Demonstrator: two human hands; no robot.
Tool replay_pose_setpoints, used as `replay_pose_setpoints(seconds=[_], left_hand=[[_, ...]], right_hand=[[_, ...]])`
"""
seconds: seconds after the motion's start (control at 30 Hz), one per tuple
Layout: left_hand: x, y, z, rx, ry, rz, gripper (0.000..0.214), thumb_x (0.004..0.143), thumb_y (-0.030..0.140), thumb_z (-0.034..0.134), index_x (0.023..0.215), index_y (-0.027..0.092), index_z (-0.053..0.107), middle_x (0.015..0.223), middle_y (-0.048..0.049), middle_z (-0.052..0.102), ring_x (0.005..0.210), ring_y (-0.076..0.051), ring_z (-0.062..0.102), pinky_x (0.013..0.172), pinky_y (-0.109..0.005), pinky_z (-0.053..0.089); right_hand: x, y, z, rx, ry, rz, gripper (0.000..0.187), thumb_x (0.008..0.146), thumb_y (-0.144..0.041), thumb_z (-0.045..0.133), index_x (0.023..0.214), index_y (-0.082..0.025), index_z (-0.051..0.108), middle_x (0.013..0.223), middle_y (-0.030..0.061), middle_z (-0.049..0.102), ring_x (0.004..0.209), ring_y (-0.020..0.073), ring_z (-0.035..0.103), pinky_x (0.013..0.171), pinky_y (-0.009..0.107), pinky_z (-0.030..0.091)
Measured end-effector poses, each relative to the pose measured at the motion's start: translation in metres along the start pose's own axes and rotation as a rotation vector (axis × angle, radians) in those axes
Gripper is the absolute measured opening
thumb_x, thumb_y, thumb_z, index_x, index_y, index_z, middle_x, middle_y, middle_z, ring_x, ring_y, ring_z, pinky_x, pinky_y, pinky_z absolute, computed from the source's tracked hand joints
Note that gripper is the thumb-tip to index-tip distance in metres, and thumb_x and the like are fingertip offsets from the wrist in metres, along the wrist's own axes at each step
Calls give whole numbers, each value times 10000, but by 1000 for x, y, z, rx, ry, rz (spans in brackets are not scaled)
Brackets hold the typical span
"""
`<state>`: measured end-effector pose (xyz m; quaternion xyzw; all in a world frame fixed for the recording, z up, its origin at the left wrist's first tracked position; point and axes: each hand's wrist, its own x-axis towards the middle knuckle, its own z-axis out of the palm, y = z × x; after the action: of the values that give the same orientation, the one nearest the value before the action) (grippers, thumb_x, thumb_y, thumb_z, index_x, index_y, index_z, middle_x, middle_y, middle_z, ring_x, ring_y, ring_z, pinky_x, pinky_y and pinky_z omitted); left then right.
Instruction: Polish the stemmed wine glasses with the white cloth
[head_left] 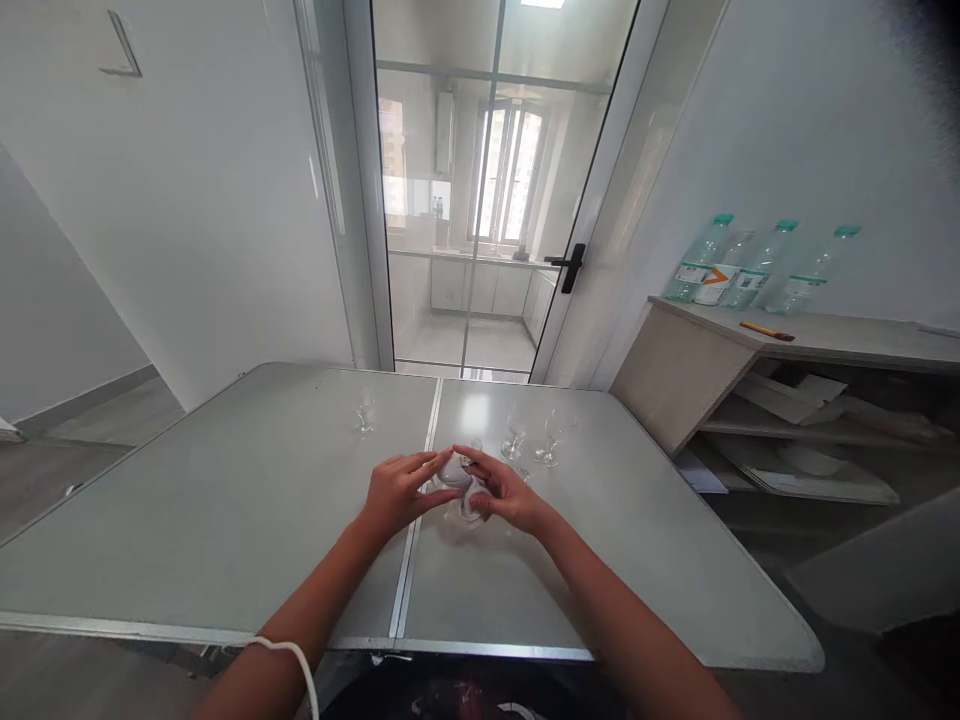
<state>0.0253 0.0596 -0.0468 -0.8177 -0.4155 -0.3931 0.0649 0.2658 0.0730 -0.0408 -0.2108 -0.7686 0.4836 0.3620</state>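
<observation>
Over the middle of the table, close to its metal seam, my two hands come together around a clear stemmed glass (454, 472), partly hidden by the fingers. My left hand (401, 490) curves around its left side, fingers above and thumb below. Bunched in my right hand (510, 492) is a whitish piece (474, 498) that looks like cloth or tissue, pressed against the glass. Just beyond my right hand stand two clear stemmed glasses, a nearer-left glass (514, 440) and a right-hand glass (553, 440). Another stemmed glass (365, 412) stands farther off to the left.
The pale folding table (225, 520) has a metal edge. Behind it is a glazed door (480, 220) with a black handle (574, 268). To the right, a wooden shelf unit (690, 370) carries several plastic bottles (750, 270) and a yellow-red pen-like object (765, 330).
</observation>
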Motion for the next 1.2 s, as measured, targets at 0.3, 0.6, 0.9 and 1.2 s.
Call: replay_pose_setpoints(seconds=[0.3,0.6,0.9,1.2], left_hand=[[9,10,-8,-396,-226,-276,398,869,529,718,1107,219,792,671,36,705,542,-78,545,575,-199,421],[3,1,2,28,-99,77,534,911,521,678,1363,238,657,1002,-76,804,684,-147,694,672,-255,461],[10,3,-13,-695,-392,-490,621,880,464,702,1423,177,605,659,9,674,470,-73,360,477,-211,291],[16,-16,-43,-979,-796,-617,584,883,490,678,1317,100,681,617,5,618,429,-47,205,416,-230,158]], right_hand=[[1,-4,4,-439,-71,-147,707,940,-164,621,1580,-310,357,1295,96,688,1183,258,628,1055,478,466],[9,-2,5,465,237,239,776,717,-242,868,1418,-229,535,872,1,688,700,128,619,630,234,462],[6,-2,8,-92,192,19,675,857,-355,764,1466,-275,485,1010,31,702,788,162,626,741,300,503],[3,1,19,-381,-133,-173,762,870,-221,745,1547,-334,414,1324,69,684,1116,227,656,1006,379,477]])
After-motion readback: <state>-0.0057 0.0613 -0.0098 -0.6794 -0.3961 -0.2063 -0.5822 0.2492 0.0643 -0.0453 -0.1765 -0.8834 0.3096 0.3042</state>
